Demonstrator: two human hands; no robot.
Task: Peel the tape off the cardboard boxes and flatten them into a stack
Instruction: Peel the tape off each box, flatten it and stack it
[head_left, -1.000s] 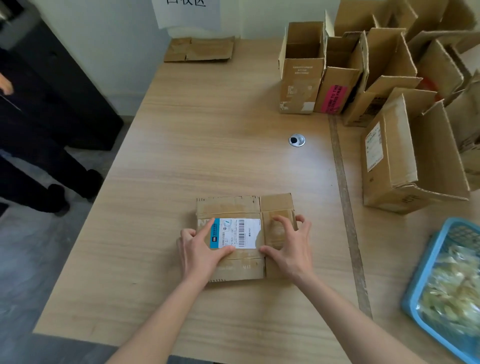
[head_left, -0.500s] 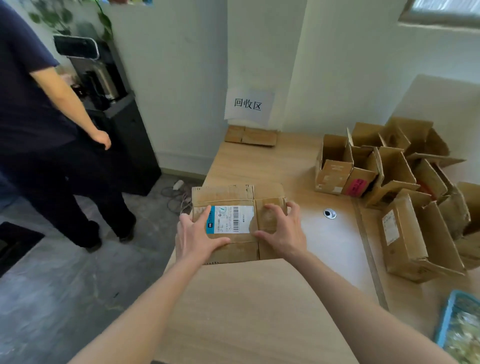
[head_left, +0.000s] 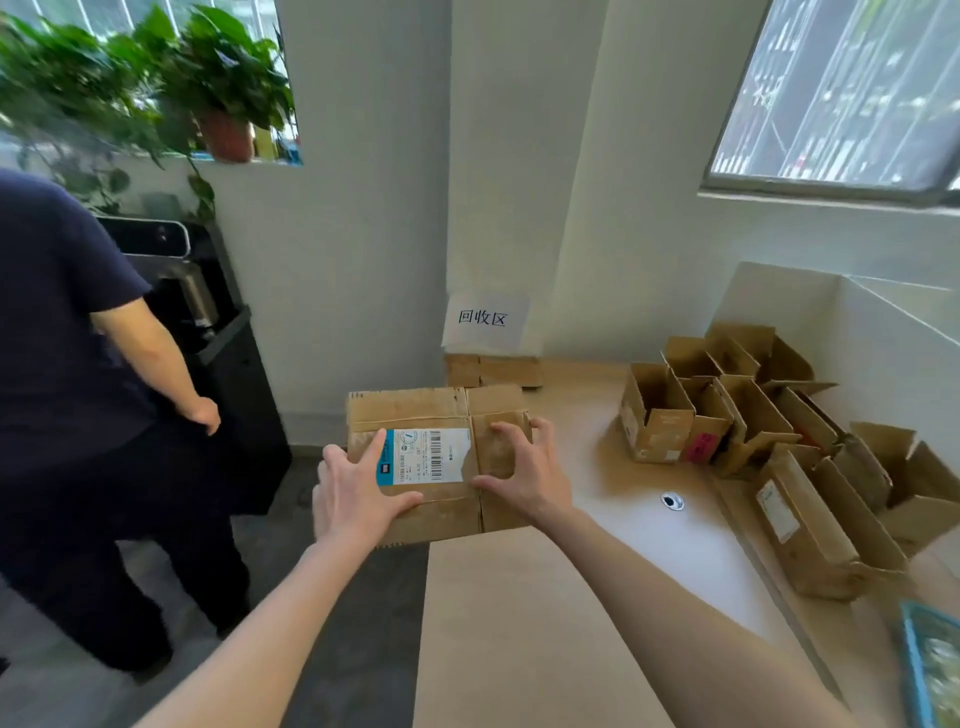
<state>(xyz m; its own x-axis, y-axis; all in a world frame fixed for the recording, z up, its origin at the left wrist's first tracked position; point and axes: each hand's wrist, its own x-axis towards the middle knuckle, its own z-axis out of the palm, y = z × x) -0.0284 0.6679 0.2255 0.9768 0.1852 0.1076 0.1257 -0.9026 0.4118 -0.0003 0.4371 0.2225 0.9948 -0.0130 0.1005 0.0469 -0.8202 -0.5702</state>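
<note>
I carry a flattened cardboard box (head_left: 431, 415) with a white and blue shipping label in the air above the table's left side. My left hand (head_left: 353, 493) grips its left edge, thumb on top near the label. My right hand (head_left: 524, 473) grips its right part, fingers curled over the top face. A flattened cardboard piece (head_left: 493, 370) lies at the table's far end, under a paper sign on the wall. Several open, unflattened boxes (head_left: 737, 415) stand clustered on the right side of the table.
A person in dark clothes (head_left: 78, 395) stands on the floor to the left, next to a black water dispenser (head_left: 218, 353). A blue basket (head_left: 930, 670) sits at the table's near right. A metal grommet (head_left: 672, 501) is set in the wooden table (head_left: 545, 623).
The flattened box has been lifted off the table and carried forward toward the far end, both hands keeping their hold. My view has tilted up, showing the wall and windows.
</note>
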